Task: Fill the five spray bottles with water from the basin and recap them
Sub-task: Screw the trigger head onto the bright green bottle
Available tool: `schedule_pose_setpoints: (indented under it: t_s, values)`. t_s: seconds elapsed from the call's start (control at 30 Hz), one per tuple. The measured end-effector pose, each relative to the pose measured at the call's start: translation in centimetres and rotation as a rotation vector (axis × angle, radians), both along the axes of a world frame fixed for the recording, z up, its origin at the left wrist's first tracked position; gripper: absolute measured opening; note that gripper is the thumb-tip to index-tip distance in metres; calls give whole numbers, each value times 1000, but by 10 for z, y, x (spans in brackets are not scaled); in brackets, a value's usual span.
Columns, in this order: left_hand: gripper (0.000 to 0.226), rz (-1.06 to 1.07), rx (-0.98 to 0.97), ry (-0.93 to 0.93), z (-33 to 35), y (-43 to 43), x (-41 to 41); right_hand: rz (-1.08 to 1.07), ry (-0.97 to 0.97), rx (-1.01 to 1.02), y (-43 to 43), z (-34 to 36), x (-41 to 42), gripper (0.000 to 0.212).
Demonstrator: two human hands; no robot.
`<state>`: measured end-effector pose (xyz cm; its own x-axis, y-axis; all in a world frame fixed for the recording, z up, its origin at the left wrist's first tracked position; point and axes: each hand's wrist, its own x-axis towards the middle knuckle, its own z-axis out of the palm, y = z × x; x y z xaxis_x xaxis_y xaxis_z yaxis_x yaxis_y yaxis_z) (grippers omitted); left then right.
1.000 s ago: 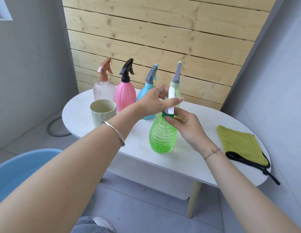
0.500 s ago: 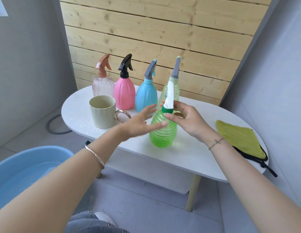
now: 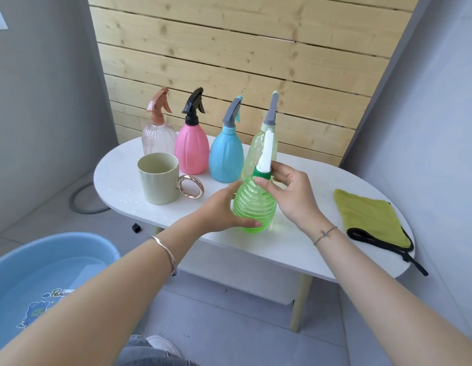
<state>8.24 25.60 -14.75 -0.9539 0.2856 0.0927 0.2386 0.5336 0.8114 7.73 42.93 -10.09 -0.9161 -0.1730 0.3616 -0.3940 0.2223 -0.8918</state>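
Gripping the green ribbed spray bottle [image 3: 254, 207] round its body with left hand [image 3: 224, 210], pinching its green collar [image 3: 261, 176] with right hand [image 3: 291, 192]; set upright on the white table [image 3: 295, 243], just in front of the pale yellow-green bottle [image 3: 256, 151]. Probably the cap-turning step, loosening or tightening unclear. Next: hold body steady, twist collar only, avoid tipping.

Silver bangle [image 3: 163, 253], thin cord bracelet [image 3: 325, 235], grey jeans [image 3: 139, 352].
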Motion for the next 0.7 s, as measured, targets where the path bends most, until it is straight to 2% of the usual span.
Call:
schedule_pose_setpoints:
  t_s: [0.13,0.23,0.37,0.47,0.57,0.7]
  values:
    - [87,40,-69,106,23,5,-2,-47,2,-114,28,19,-9,30]
    - [93,144,24,94,39,5,-17,-103,82,-7,52,44,-30,31]
    - [88,156,-30,29,45,15,-36,-164,87,105,73,52,-60,35]
    - [97,138,-23,10,40,26,-44,-172,48,137,78,43,-76,35]
    - [104,156,-58,64,33,34,-50,-172,18,177,77,30,-88,36]
    - [101,176,-63,115,25,37,-52,-168,-12,200,78,17,-96,36]
